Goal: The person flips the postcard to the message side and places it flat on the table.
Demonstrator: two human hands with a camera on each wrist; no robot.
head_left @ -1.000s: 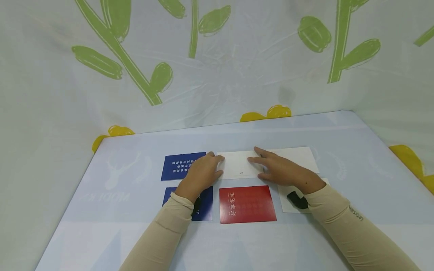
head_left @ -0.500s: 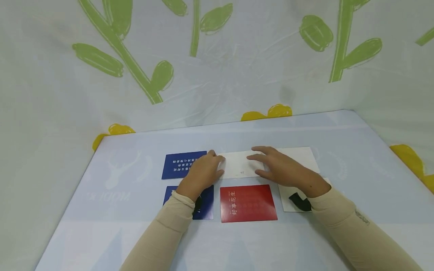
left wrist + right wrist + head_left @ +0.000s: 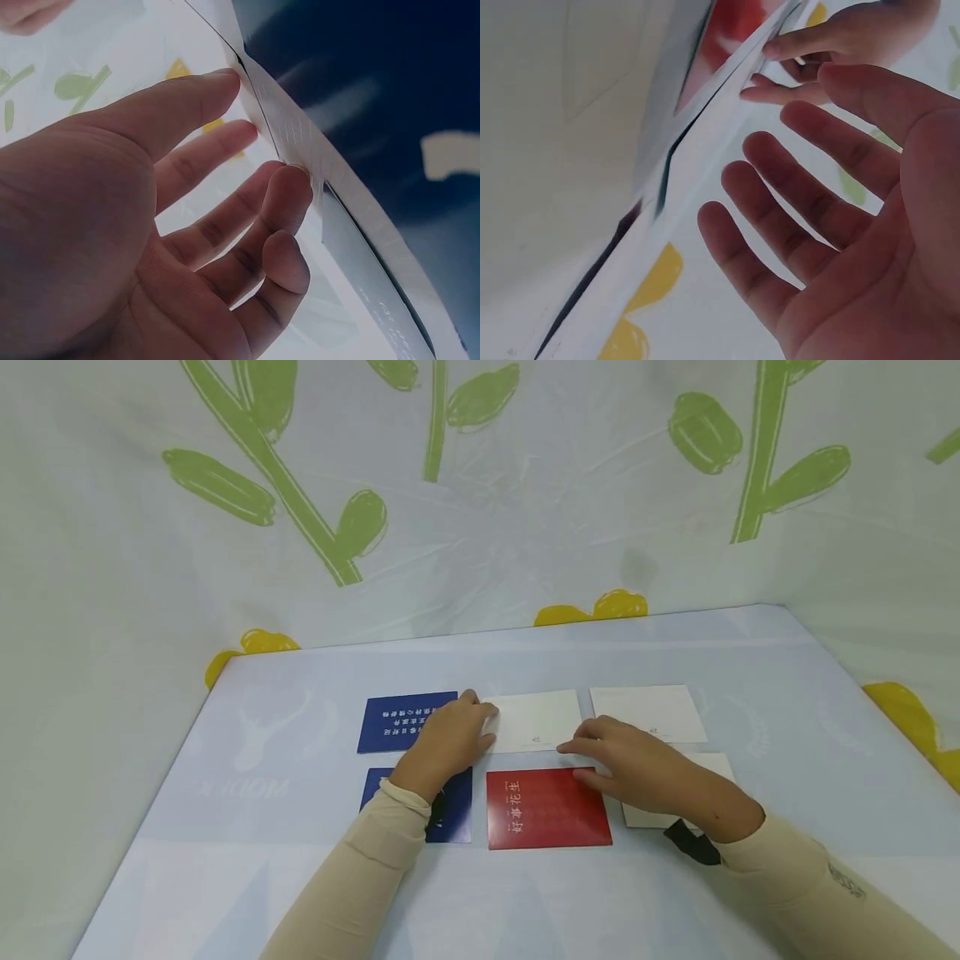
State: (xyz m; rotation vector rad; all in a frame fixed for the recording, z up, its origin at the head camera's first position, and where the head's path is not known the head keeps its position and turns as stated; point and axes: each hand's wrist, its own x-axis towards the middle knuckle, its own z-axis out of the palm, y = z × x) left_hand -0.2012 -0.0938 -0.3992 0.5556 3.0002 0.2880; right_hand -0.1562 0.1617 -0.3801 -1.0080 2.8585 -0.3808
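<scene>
In the head view, my left hand [image 3: 444, 742] rests at the left edge of the upper middle white card [image 3: 534, 714], its thumb and fingertips along that edge. The left wrist view shows these fingers [image 3: 217, 225] loosely bent and reaching the surface. My right hand [image 3: 637, 764] is over the gap between the white cards and the red card [image 3: 543, 818], whose upper right corner its thumb overlaps. Seen from the right wrist, its fingers [image 3: 802, 202] are spread and hold nothing. The upper right white card [image 3: 641, 710] lies just beyond it.
An upper blue card [image 3: 393, 722] and a lower blue card [image 3: 456, 822] lie at the left, partly behind my left arm. Another white card [image 3: 716, 767] is partly under my right hand. A leaf-patterned cloth [image 3: 510, 543] rises behind the table [image 3: 525, 902].
My right hand has left the upper middle white card's right edge and drawn back towards me and right, uncovering the gap between the two upper white cards. My left hand stays in place.
</scene>
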